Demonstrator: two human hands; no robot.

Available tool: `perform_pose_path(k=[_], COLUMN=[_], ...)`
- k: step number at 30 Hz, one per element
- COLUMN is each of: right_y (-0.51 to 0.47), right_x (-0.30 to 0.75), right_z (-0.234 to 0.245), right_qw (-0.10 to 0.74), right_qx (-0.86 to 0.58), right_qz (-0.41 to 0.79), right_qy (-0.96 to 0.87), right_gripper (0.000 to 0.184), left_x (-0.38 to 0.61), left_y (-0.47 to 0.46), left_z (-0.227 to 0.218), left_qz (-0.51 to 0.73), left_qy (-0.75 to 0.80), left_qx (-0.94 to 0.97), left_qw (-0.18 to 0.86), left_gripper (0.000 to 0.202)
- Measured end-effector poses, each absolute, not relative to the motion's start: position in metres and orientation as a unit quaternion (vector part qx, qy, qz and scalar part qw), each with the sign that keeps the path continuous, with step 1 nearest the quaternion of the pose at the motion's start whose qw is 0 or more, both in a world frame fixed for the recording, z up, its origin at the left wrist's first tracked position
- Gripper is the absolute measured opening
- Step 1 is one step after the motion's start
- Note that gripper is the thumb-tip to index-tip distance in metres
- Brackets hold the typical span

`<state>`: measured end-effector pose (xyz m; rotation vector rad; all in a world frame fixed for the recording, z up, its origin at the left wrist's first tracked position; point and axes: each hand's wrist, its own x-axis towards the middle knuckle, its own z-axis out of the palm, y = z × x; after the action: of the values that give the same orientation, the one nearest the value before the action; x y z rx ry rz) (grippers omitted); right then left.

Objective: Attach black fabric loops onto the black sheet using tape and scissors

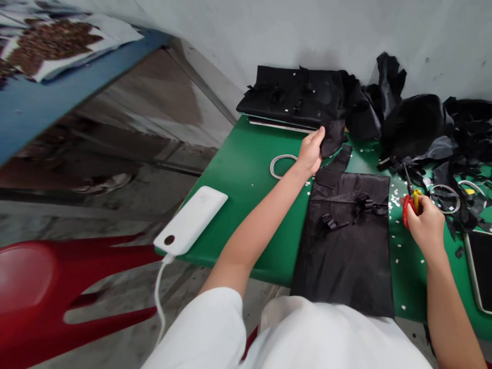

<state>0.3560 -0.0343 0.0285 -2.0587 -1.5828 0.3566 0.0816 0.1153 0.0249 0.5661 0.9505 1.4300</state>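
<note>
My left hand [310,151] reaches forward and pinches a corner of black fabric [333,137] at the edge of a flat stack of black pieces [292,97]. My right hand [425,224] is closed around red and yellow handled scissors [409,202], whose blades point away from me. Between the hands a black fabric sheet [346,256] with small black clips [332,222] lies flat on the green table [246,169].
A white power bank [192,219] with a cable sits at the table's left corner. A white ring [282,165] lies near my left hand. Crumpled black scraps [418,128] pile at the back right. A red plastic stool [57,287] stands at the left. A dark tablet [480,269] rests at the right edge.
</note>
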Motion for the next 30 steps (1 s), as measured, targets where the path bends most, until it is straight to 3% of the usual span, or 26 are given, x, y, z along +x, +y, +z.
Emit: perform_pose_path(k=[3, 7, 10, 13, 18, 22, 27, 30], right_y=[-0.038, -0.045, -0.045, -0.037, -0.023, -0.023, -0.028, -0.031], right_x=[0.347, 0.320, 0.287, 0.257, 0.246, 0.267, 0.276, 0.268], right_z=[0.035, 0.052, 0.065, 0.070, 0.059, 0.043, 0.040, 0.049], right_qw=[0.305, 0.390, 0.424, 0.520, 0.672, 0.652, 0.591, 0.562], right_qx=[-0.746, -0.639, -0.562, -0.536, -0.553, -0.587, -0.600, -0.595], right_qz=[0.185, 0.424, 0.528, 0.514, 0.323, 0.270, 0.302, 0.320], right_qy=[-0.562, -0.510, -0.476, -0.422, -0.372, -0.396, -0.446, -0.476], right_gripper=[0.036, 0.036, 0.042, 0.045, 0.040, 0.041, 0.037, 0.031], left_x=[0.079, 0.087, 0.100, 0.110, 0.098, 0.083, 0.081, 0.084], left_y=[0.095, 0.054, 0.024, 0.001, -0.014, -0.008, -0.003, -0.004], left_z=[0.044, 0.064, 0.069, 0.068, 0.059, 0.056, 0.053, 0.050], left_qz=[0.644, 0.642, 0.629, 0.606, 0.523, 0.483, 0.449, 0.427], left_qy=[0.356, 0.334, 0.320, 0.283, 0.291, 0.275, 0.323, 0.380], left_qx=[0.137, 0.066, 0.065, 0.119, 0.198, 0.233, 0.302, 0.369], left_qw=[0.663, 0.687, 0.705, 0.734, 0.776, 0.798, 0.777, 0.733], left_gripper=[0.023, 0.032, 0.034, 0.034, 0.038, 0.041, 0.067, 0.052])
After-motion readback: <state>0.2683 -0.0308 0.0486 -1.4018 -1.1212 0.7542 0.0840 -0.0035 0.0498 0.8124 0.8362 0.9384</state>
